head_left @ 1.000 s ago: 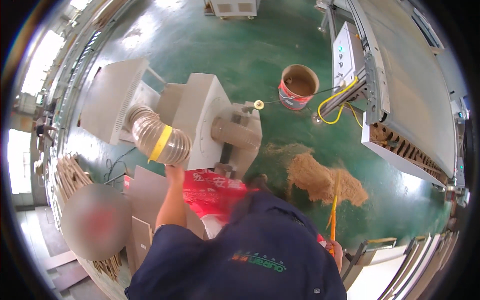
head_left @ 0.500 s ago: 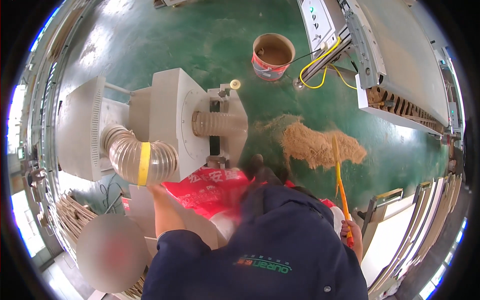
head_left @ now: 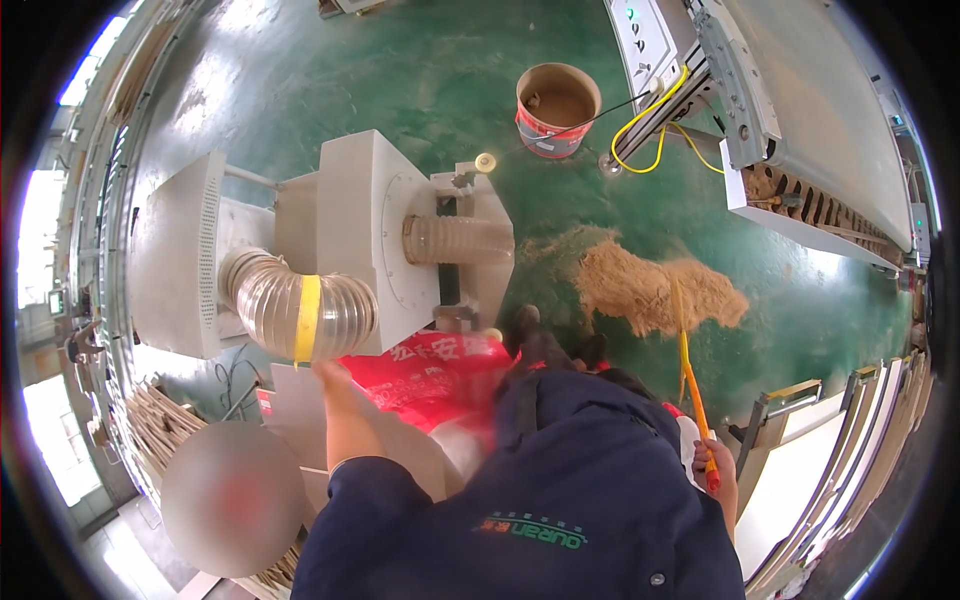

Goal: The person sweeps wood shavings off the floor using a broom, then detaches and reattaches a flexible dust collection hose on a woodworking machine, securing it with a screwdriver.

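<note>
My right hand (head_left: 714, 462), at the right of my body, is closed round the upper end of a long orange-handled tool (head_left: 697, 395). The tool's thin, tan lower end reaches the edge of a heap of brown sawdust-like powder (head_left: 640, 287) on the green floor; its head shows too narrowly to name. My left arm stretches forward to the left. My left hand (head_left: 332, 374) is beside a clear ribbed hose (head_left: 345, 322) with a yellow band, at the edge of a red printed sack (head_left: 425, 375). The fingers of that hand are mostly hidden.
A grey machine (head_left: 350, 245) with ribbed ducts stands at the left. Beyond the heap is a bucket (head_left: 558, 138) holding brown powder. A large machine (head_left: 820, 120) with a yellow cable (head_left: 640, 162) fills the far right. Panels (head_left: 800, 440) lean at the near right.
The whole view has shifted slightly, so things appear a little further right. My right hand still grips the tool, and my left hand stays by the hose and the sack.
</note>
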`<move>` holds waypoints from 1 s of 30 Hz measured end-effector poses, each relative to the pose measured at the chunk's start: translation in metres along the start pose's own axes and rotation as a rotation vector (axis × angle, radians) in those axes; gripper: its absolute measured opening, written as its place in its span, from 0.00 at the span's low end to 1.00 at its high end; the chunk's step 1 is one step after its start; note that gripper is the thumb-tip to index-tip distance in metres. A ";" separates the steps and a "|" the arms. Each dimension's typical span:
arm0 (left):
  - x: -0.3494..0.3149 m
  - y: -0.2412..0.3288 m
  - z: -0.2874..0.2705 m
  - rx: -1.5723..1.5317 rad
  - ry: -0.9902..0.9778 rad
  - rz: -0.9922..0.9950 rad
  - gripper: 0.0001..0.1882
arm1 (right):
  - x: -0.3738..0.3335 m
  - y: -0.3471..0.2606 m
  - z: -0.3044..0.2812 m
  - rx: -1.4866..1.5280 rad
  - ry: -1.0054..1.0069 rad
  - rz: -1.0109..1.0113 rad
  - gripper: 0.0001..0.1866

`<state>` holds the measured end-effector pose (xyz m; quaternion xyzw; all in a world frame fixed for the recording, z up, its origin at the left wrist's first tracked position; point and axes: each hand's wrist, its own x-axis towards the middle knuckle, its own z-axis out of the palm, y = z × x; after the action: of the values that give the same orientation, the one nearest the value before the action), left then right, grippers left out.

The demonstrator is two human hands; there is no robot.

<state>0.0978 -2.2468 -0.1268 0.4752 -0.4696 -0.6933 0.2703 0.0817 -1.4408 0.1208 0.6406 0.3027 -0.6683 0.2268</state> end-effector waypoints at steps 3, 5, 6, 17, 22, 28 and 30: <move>-0.004 0.000 0.001 -0.013 -0.021 0.004 0.21 | 0.004 -0.003 -0.004 -0.010 0.002 -0.001 0.07; -0.008 0.004 0.002 -0.009 -0.046 0.016 0.21 | 0.008 -0.007 -0.006 -0.016 0.009 0.008 0.07; -0.012 0.007 0.005 0.013 -0.055 0.016 0.21 | 0.009 -0.009 -0.007 -0.014 0.012 0.013 0.07; -0.205 0.092 0.284 0.665 -0.394 0.047 0.18 | 0.047 -0.036 -0.051 -0.064 0.022 0.092 0.09; -0.027 0.108 0.348 1.475 0.078 0.345 0.45 | 0.043 -0.034 -0.049 -0.051 0.053 0.101 0.07; 0.080 0.062 0.365 1.606 0.242 0.046 0.52 | 0.002 -0.006 -0.043 -0.028 0.195 0.007 0.09; 0.097 0.058 0.355 1.629 0.240 0.127 0.52 | -0.009 0.002 -0.045 0.004 0.180 0.017 0.10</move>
<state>-0.2691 -2.2103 -0.0750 0.5656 -0.8191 -0.0635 -0.0719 0.1163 -1.4117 0.1294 0.7010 0.3150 -0.6067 0.2030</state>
